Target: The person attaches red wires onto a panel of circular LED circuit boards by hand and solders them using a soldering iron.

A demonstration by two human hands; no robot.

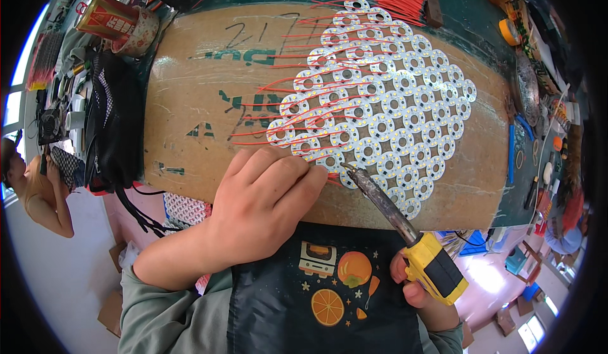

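Seemingly soldering red wires (253, 143) to the white ring-board panel (380, 118) on cardboard (180, 94), curling the left hand (263, 195) (hold unclear) at the panel's near-left edge, gripping a yellow soldering iron (424, 259) nearside in the right hand (408, 284), next needing steady tip contact.

discs (403, 74) on cardboard (183, 94), bag (114, 119) at left

At the upper left, we saw a red-and-gold can (107, 17) tilted beside a flower-patterned pot (144, 34), with a black bag (114, 122) below them. Another person (39, 186) was at the far left. Toward our right lay a yellow tape roll (508, 32) and, nearer us, a slim blue rod (511, 154).
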